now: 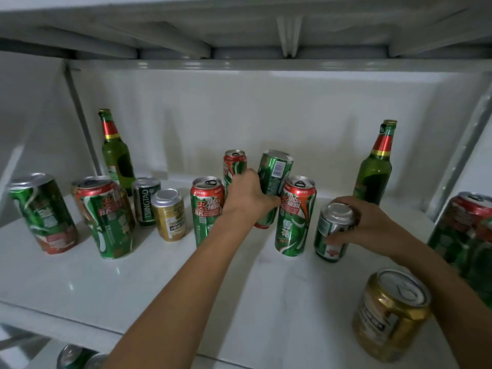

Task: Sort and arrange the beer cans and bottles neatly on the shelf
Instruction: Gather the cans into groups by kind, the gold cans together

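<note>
My left hand (247, 194) grips a tall green can (274, 177) held upside down and tilted, among three upright tall green-and-red cans (207, 209) (234, 166) (294, 217) at the shelf's middle. My right hand (364, 222) is closed around a short green can (330, 230) standing upside down on the white shelf (106, 283). A green bottle (115, 153) stands at the back left and another green bottle (376, 166) at the back right.
At the left stand two tall green cans (42, 211) (106, 217), a dark Tsingtao can (146, 201) and a short gold can (170, 214). A gold can (390, 315) sits front right, a green-and-red can (468, 230) at the right edge. More cans (77, 358) show on the lower shelf.
</note>
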{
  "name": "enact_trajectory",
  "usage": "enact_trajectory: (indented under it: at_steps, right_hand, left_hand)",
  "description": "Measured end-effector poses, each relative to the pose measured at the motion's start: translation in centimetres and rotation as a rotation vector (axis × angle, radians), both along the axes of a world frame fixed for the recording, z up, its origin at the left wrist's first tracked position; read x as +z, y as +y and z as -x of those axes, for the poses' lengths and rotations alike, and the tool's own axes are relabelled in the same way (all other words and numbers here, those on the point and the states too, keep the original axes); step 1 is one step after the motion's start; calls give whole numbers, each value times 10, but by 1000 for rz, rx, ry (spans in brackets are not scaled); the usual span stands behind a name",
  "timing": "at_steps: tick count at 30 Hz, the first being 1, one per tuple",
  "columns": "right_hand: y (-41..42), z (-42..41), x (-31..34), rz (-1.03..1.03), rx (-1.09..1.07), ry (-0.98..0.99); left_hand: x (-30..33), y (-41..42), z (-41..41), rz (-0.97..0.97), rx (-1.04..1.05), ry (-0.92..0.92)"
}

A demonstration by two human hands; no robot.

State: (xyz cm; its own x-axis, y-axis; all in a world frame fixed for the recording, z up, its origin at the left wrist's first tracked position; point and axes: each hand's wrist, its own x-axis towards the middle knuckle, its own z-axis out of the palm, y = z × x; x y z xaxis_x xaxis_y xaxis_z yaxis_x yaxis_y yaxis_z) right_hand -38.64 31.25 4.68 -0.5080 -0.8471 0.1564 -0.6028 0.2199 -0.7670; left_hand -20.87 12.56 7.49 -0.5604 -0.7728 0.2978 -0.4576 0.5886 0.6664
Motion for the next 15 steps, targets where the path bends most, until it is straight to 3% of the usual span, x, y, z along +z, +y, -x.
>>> enact_trajectory:
  at_steps: [6,15]
  right_hand:
    - [4,-6,-1,-21,-54,66]
    - [4,-6,-6,-77,-61,102]
  left_hand:
    - [-33,6,-4,-100,40,29]
    - [-65,20,-12,-124,55,220]
